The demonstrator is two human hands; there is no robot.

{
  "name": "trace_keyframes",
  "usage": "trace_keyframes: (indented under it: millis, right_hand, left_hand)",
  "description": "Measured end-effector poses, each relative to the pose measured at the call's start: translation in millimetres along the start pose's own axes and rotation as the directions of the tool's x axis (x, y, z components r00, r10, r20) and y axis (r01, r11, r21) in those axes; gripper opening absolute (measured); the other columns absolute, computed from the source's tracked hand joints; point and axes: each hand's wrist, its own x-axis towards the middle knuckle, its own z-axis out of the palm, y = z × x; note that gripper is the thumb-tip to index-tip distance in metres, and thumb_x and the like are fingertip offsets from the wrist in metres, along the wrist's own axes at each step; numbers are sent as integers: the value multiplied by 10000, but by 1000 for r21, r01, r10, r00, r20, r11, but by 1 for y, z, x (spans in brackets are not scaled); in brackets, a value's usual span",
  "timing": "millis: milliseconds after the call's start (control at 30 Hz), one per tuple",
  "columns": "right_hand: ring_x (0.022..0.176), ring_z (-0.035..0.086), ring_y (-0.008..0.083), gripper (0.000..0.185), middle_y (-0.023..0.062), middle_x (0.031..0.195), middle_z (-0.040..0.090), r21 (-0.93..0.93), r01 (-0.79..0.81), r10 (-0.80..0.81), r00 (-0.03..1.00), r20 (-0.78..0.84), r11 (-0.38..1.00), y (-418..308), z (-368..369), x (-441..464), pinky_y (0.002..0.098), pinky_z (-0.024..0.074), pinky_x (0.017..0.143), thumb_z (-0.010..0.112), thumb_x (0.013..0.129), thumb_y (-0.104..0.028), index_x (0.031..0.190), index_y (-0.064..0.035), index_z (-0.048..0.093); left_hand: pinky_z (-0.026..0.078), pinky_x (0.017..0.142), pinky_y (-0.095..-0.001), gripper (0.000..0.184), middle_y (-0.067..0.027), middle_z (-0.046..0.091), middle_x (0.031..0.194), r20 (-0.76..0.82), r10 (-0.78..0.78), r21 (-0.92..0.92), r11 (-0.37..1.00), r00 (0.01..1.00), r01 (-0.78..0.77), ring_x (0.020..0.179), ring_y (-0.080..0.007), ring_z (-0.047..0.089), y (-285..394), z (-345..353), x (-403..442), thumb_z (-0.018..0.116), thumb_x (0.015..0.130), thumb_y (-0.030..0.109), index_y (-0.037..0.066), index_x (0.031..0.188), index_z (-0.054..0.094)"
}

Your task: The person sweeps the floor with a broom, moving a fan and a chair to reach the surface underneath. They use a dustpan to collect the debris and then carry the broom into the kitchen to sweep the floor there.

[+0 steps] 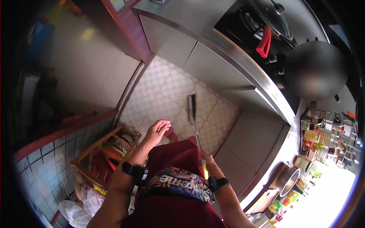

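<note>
My right hand [207, 156] is closed round the pole of a broom [196, 131], low in front of my body. The pole has a yellow grip [204, 169] at its upper end, beside my right forearm. Down on the tiles lies the narrow grey and black broom head [192, 107]. My left hand [156, 133] hovers over the floor with nothing in it, its fingers loosely bent and a little apart. Black bands [135, 173] are strapped round both forearms.
Pale checked tiles [167, 85] cover the floor. Grey cabinets [224, 72] run along the right under a stove with a red-handled pan [264, 41] and a wok [315, 70]. A wooden rack [85, 159] and plastic bags [81, 207] stand at left. A doorway sill [129, 91] lies beyond.
</note>
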Motion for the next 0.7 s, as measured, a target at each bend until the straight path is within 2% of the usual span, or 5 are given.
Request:
trace_keyframes:
  millis: [33, 133, 333, 433, 700]
  right_hand:
    - [439, 516, 182, 359, 66, 613, 530, 131, -107, 105, 994, 20, 986, -24, 21, -9, 306, 419, 355, 524, 848, -320, 1164, -166, 457]
    - [435, 511, 172, 348, 59, 607, 528, 115, -53, 34, 986, 161, 992, -44, 52, 2, 300, 410, 344, 506, 856, -333, 1163, -176, 453]
    - [397, 458, 151, 397, 48, 583, 502, 247, -215, 120, 929, 351, 945, -85, 43, -11, 277, 372, 349, 550, 838, -344, 1167, -168, 417]
    - [391, 440, 145, 406, 49, 585, 503, 215, -140, 51, 927, 372, 967, -90, 24, -27, 267, 351, 353, 539, 849, -351, 1190, -173, 408]
    - [400, 447, 134, 449, 79, 620, 517, 226, -63, 71, 997, -27, 972, -89, -80, -52, 262, 377, 359, 562, 827, -337, 1189, -138, 385]
  left_hand:
    - [451, 786, -257, 206, -85, 592, 1004, -14, -4, -3, 1000, 1000, 4, 879, -134, 566, 1, -4, -2, 451, 925, 170, 44, 1073, 517]
    - [449, 776, -253, 205, -78, 595, 1000, -63, -7, -17, 1000, 998, 6, 873, -129, 564, 4, -16, -8, 454, 924, 169, 48, 1075, 519]
    - [446, 775, -252, 207, -73, 599, 996, -141, 8, -63, 998, 990, -17, 869, -122, 563, 0, -33, -17, 458, 923, 181, 63, 1080, 522]
    - [446, 779, -255, 210, -71, 599, 996, -157, 7, -54, 998, 988, -15, 867, -126, 564, 1, -35, -18, 457, 924, 192, 68, 1081, 520]
    - [448, 791, -271, 228, -78, 592, 1009, -151, 15, -69, 997, 988, -25, 901, -140, 560, 6, -11, -5, 452, 926, 213, 60, 1084, 515]
